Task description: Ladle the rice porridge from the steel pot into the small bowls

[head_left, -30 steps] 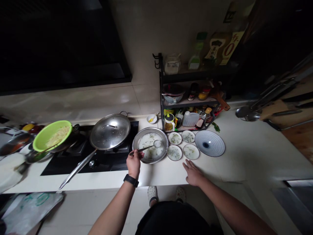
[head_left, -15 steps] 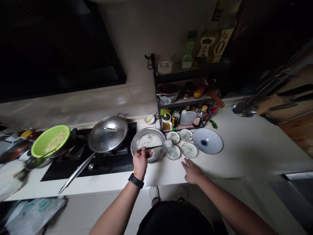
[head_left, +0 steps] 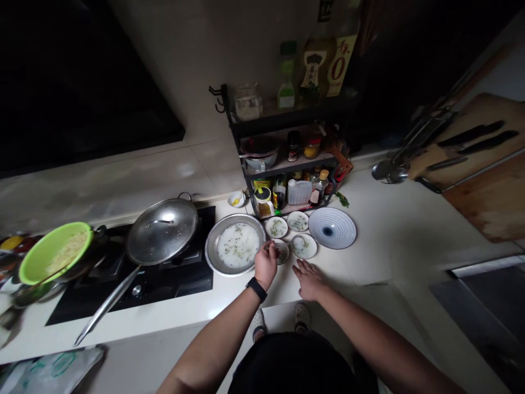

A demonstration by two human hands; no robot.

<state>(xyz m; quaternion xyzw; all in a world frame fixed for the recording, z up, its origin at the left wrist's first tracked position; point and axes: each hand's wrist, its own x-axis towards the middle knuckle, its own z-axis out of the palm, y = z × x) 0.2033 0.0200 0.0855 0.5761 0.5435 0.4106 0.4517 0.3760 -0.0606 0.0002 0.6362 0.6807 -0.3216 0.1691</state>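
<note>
My left hand [head_left: 266,264], with a black watch on the wrist, is closed on a metal ladle [head_left: 278,247] whose tip is over the nearest small dish [head_left: 283,253]; the hand hides most of the handle. Just left of it stands a round metal pan [head_left: 213,256] of white batter with green flecks. Three more small dishes [head_left: 304,245] with batter lie beside it. My right hand [head_left: 308,278] rests flat and open on the white counter [head_left: 369,262], just in front of the dishes.
A blue patterned plate [head_left: 332,227] lies right of the dishes. Behind stands a black spice rack [head_left: 287,164]. On the hob [head_left: 135,279] to the left sits a lidded wok [head_left: 162,231] with a long handle, and a green bowl [head_left: 51,257]. Knives and a cutting board [head_left: 484,175] are at right.
My left hand carried the ladle out of the batter pan and rightward over the small dishes. My right hand stayed on the counter. The view swung to the right.
</note>
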